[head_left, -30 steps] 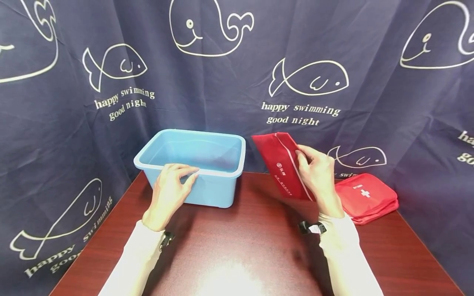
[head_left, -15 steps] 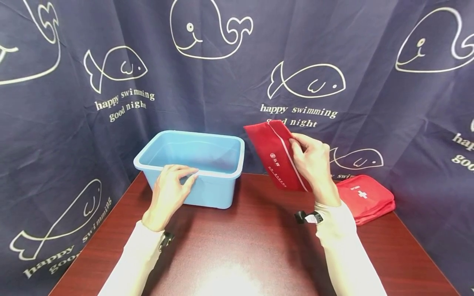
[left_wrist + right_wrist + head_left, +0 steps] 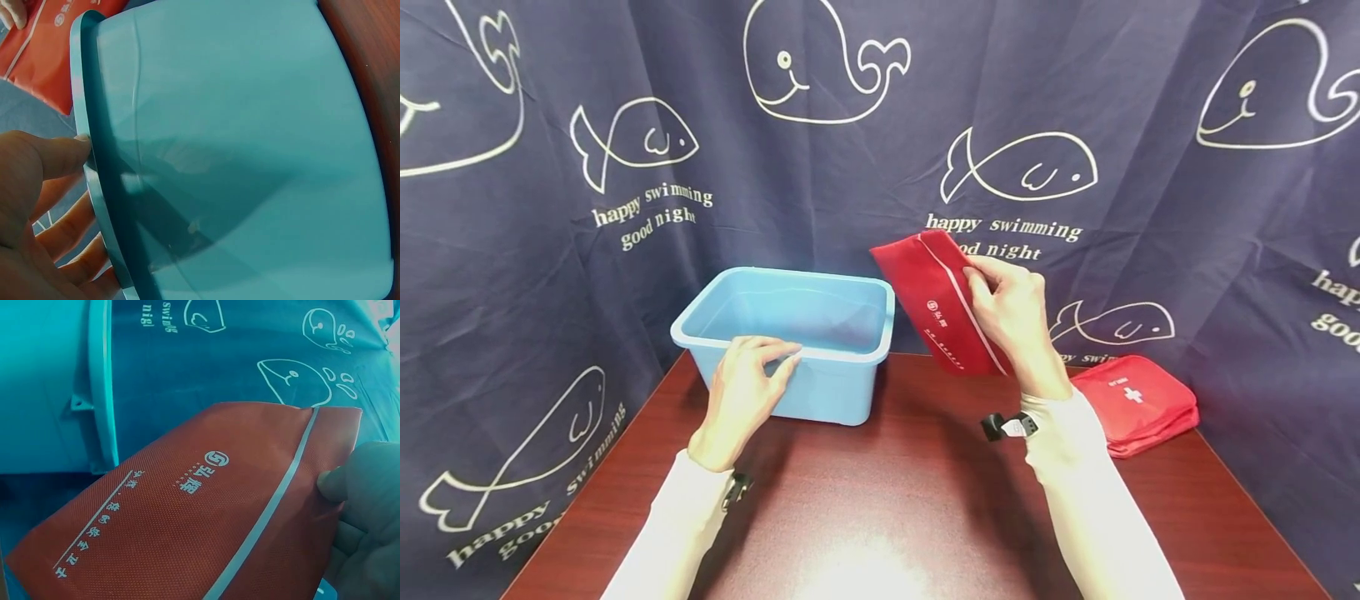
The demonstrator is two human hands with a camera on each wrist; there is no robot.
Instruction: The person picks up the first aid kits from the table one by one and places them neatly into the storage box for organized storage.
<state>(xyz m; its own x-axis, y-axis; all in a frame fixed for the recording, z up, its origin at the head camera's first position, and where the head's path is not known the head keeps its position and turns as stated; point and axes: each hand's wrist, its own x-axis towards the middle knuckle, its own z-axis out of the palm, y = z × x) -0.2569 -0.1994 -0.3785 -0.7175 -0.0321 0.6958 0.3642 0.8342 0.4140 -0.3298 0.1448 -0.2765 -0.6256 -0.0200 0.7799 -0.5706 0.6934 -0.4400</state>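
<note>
My right hand (image 3: 1017, 323) pinches a flat red pouch (image 3: 928, 312) by its edge, thumb on the near face. The pouch hangs tilted in the air, right of the blue plastic bin (image 3: 838, 392). A pale stripe runs along it, with a round logo and white characters on its face (image 3: 156, 519). My left hand (image 3: 741, 398) grips the near rim of the bin. In the left wrist view its thumb presses the outer side of the rim (image 3: 119, 250), with the other fingers over the inner side. The part of the bin's interior that shows holds nothing.
A red first-aid bag (image 3: 1138, 408) with a white cross lies on the table at the right, partly behind my right forearm. The reddish-brown table (image 3: 865, 483) ends at a dark blue curtain (image 3: 850, 183) with white fish and whale drawings.
My right hand has moved left and up with the red pouch, bringing it nearer the bin's right side. My left hand stays on the rim.
</note>
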